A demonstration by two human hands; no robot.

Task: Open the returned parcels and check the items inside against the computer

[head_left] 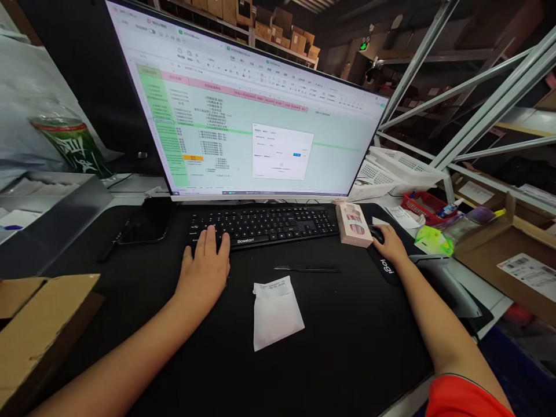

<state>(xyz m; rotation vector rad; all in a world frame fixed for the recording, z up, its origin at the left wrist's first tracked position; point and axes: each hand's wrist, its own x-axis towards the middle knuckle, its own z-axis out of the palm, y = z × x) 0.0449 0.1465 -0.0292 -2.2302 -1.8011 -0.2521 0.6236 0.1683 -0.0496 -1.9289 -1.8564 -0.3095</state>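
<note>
My left hand lies flat with its fingers on the left end of a black keyboard. My right hand is curled over a black mouse on a black desk mat. Behind the keyboard stands a wide monitor with a green spreadsheet and a white dialog box on it. In front of the keyboard lie a small white paper packet and a thin black pen-like tool. A pink box sits between the keyboard and the mouse.
A black phone lies left of the keyboard. A cardboard box is at the near left, a green bottle at the far left. White baskets, a red basket and a labelled carton stand on the right.
</note>
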